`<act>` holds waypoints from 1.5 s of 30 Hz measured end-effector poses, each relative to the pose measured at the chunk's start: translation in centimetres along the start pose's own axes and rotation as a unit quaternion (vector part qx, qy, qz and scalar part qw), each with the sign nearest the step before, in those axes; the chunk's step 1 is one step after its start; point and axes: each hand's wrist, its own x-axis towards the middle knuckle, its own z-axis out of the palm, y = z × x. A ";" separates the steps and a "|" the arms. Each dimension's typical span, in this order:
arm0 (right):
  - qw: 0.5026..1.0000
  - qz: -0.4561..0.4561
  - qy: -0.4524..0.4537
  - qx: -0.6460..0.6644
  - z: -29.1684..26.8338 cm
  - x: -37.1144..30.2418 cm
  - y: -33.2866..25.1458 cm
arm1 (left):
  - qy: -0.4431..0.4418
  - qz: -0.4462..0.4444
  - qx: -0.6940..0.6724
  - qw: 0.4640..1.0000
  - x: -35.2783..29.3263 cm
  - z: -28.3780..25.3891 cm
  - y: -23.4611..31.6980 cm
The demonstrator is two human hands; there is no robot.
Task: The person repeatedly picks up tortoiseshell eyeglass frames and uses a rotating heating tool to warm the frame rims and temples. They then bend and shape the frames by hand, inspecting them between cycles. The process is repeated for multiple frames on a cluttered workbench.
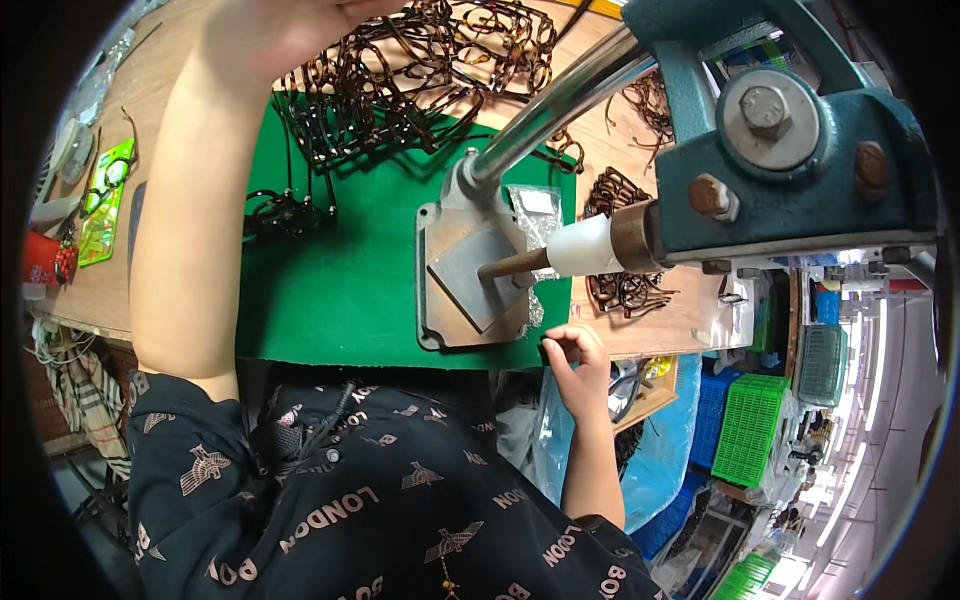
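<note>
My left arm stretches up across the left side, and my left hand (pixel 290 35) is cut off by the top edge beside a heap of tortoiseshell glasses frames (pixel 400 75). Its fingers are mostly out of sight. At the front right corner of the green mat (pixel 330 300), my right hand (pixel 582 372) has thumb and forefinger closed in a pinch; anything between them is too small to make out. Just beyond it lie small silvery pieces and a clear plastic bag (pixel 540 235) of them. A hand press (pixel 475 285) stands on the mat, its rod tip down near the square metal plate.
Dark glasses frames (pixel 290 215) rest on the mat's left part. More frames (pixel 620 190) lie right of the press, whose teal head (pixel 790 170) overhangs the right side. A yellow-green tray (pixel 105 205) sits far left. Green crates (pixel 750 430) stand at right.
</note>
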 end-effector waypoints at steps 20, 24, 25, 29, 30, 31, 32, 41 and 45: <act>0.966 -0.189 -0.104 -0.143 0.1 1.5 -0.7 | 0.183 0.072 0.192 0.962 -14.2 7.4 -3.3; 0.972 -0.173 -0.102 -0.123 -0.3 1.4 -0.2 | 0.193 0.050 0.191 0.961 -13.6 8.5 -3.1; 0.973 -0.171 -0.099 -0.118 -0.2 1.4 -0.1 | 0.195 0.048 0.187 0.962 -13.7 8.5 -3.2; 0.973 -0.163 -0.102 -0.127 0.2 1.7 -0.4 | 0.210 0.049 0.209 0.954 -14.7 7.7 -3.7; 0.971 -0.169 -0.104 -0.133 0.2 1.7 -0.5 | 0.212 0.040 0.215 0.952 -14.7 7.8 -3.6; 0.969 -0.175 -0.105 -0.139 0.2 1.8 -0.6 | 0.214 0.032 0.222 0.951 -14.7 7.9 -3.6; 0.969 -0.176 -0.108 -0.140 0.2 1.8 -0.5 | 0.215 0.023 0.228 0.949 -14.7 8.0 -3.6; 0.970 -0.161 -0.121 -0.134 -0.5 1.5 -0.8 | 0.220 0.050 0.242 0.944 -14.3 8.7 -3.3; 0.969 -0.170 -0.123 -0.131 0.0 1.9 -0.6 | 0.250 0.057 0.262 0.931 -14.8 9.0 -3.5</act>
